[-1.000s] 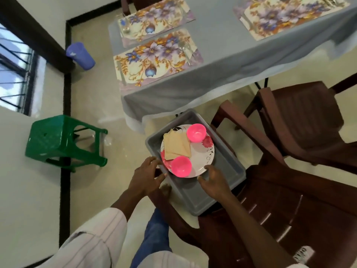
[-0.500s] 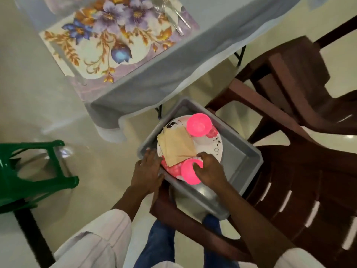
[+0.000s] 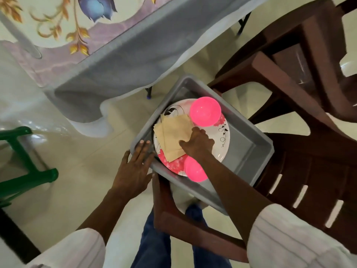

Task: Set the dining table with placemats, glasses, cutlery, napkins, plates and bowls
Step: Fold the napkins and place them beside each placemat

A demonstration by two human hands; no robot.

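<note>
A grey tub (image 3: pixel 245 149) sits on a brown chair seat. Inside it lies a white floral plate (image 3: pixel 222 136) carrying tan napkins (image 3: pixel 173 132) and two pink bowls, one at the far side (image 3: pixel 205 111) and one at the near side (image 3: pixel 194 171). My right hand (image 3: pixel 197 142) reaches into the tub and lies on the napkins, thumb at their near edge, fingers curled over them. My left hand (image 3: pixel 135 165) rests with straight fingers on the tub's left rim. A floral placemat (image 3: pixel 63 28) lies on the grey-clothed table above.
The dining table (image 3: pixel 119 55) with its hanging grey cloth is just beyond the tub. Brown plastic chairs (image 3: pixel 301 89) fill the right side. A green stool (image 3: pixel 25 171) stands at the left on the pale floor. My legs are below the tub.
My head has moved closer to the tub. My right hand shifted from the near pink bowl onto the napkins. My left hand stays at the tub's left rim.
</note>
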